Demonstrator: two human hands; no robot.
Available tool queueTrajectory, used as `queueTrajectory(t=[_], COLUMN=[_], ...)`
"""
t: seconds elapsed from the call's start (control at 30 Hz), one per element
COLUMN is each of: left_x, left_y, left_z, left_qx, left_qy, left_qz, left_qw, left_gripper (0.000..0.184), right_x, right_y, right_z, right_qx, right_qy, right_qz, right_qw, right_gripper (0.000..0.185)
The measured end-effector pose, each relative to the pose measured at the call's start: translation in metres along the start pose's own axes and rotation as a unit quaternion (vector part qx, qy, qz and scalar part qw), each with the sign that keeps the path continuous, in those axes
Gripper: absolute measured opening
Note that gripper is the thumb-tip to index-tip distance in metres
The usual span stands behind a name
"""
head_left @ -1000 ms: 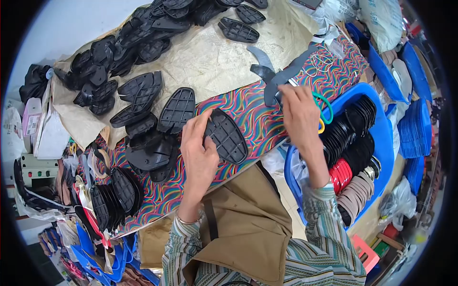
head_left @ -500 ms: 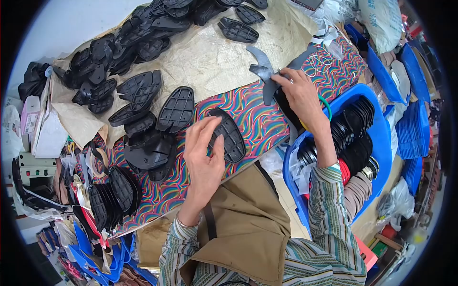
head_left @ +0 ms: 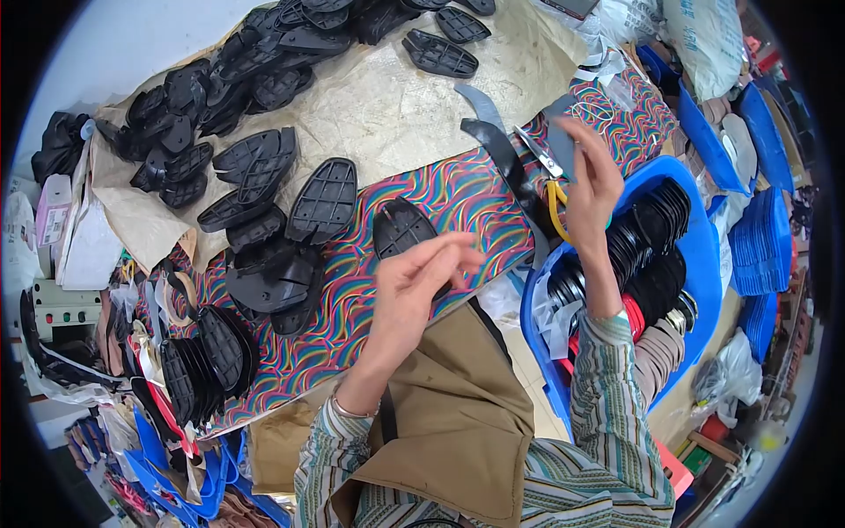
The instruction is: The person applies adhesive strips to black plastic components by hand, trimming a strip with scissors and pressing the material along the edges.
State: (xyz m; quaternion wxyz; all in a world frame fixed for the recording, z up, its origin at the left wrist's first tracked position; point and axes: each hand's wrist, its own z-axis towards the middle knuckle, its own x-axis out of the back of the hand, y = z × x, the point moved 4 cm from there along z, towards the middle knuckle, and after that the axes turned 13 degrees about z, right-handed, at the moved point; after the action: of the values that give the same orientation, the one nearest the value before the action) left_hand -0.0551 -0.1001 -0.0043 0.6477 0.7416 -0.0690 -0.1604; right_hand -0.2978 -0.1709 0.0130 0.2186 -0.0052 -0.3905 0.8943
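My left hand [head_left: 418,286] is over the near end of a black ribbed sole [head_left: 400,229] on the patterned table cover [head_left: 475,207]; its fingers and thumb are drawn together, and anything between them is too small to tell. My right hand [head_left: 596,194] is raised by the blue basket's far edge, its thumb and fingers apart and nothing visible between them. Just left of it lie scissors [head_left: 547,161] with a yellow handle, touching or over dark strips [head_left: 510,158]. Another sole [head_left: 324,201] lies left of the first.
Black soles [head_left: 290,44] are heaped at the back on a beige sheet [head_left: 378,114]. More soles stand in a row [head_left: 189,378] at the left. A blue basket [head_left: 709,290] at the right holds black, red and beige pieces. Rubber bands [head_left: 591,110] lie behind my right hand.
My left hand has moved right and its fingers have come together. My right hand has drawn back from the strips, moving right. The scissors, earlier largely covered by it, now show.
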Motion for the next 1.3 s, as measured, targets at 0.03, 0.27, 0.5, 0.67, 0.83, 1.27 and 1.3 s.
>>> queueTrajectory(t=[0.03, 0.27, 0.5, 0.67, 0.83, 1.27, 1.3], left_x=[-0.008, -0.027, -0.025, -0.048, -0.042, 0.051, 0.051], left_y=[-0.001, -0.018, -0.021, -0.019, -0.021, -0.009, -0.010], left_z=[0.003, 0.010, -0.010, -0.029, -0.049, -0.009, -0.010], left_qx=[0.047, 0.179, 0.100, 0.042, 0.026, -0.121, -0.121], left_qy=[-0.042, -0.049, -0.007, -0.024, -0.033, 0.237, 0.237], left_qz=[-0.093, -0.216, -0.134, -0.102, 0.057, 0.505, 0.506], left_qw=[0.994, 0.959, 0.986, 0.994, 0.997, 0.821, 0.821], left_gripper=[0.032, 0.037, 0.030, 0.026, 0.027, 0.052, 0.052], right_x=[-0.002, -0.018, -0.001, -0.016, -0.022, -0.025, -0.037], right_y=[-0.017, -0.113, -0.106, -0.085, -0.088, -0.093, -0.081], right_z=[-0.006, -0.082, -0.081, -0.100, -0.096, -0.086, -0.090], right_qx=[0.020, 0.043, -0.341, -0.482, -0.446, -0.498, -0.460], right_qy=[-0.038, -0.316, -0.120, -0.157, -0.053, -0.110, -0.143], right_qz=[-0.013, 0.075, 0.305, 0.275, 0.325, 0.252, 0.248], right_qw=[0.999, 0.945, 0.881, 0.817, 0.832, 0.822, 0.840], right_gripper=[0.020, 0.030, 0.025, 0.032, 0.034, 0.020, 0.019])
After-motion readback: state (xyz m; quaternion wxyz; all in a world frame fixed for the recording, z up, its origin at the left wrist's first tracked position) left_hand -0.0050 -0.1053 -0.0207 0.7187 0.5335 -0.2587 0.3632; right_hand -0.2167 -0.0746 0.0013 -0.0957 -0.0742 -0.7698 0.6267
